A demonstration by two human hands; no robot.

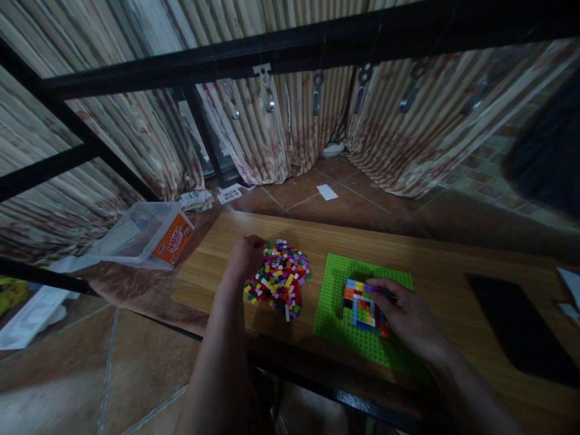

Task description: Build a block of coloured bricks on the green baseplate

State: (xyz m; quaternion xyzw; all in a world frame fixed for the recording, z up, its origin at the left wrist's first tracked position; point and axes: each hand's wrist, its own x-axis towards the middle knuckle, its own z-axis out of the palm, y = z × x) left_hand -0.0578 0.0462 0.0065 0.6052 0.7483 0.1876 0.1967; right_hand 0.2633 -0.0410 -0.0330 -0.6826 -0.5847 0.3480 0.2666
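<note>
A bright green studded baseplate point(333, 272) lies on the wooden table, bearing a low rectangular build of multicoloured toy bricks point(362, 308) with a white inner frame. At the build's far right corner, my right hand point(403, 308) pinches a small purple brick point(370, 289) between thumb and fingers. To the left of the baseplate spreads a loose pile of small mixed-colour bricks point(283, 272). My left hand point(248, 255) is at the pile's far left edge, its fingers curled together. Whatever they hold, if anything, is too dark and small to make out.
A black flat panel point(521, 326) lies on the right of the wooden table point(444, 272). Left of the table is a clear plastic bin point(145, 232) with an orange label. A dark metal bar point(290, 57) with hanging hooks crosses before striped curtains point(281, 133). White paper point(327, 192) lies on the tiles.
</note>
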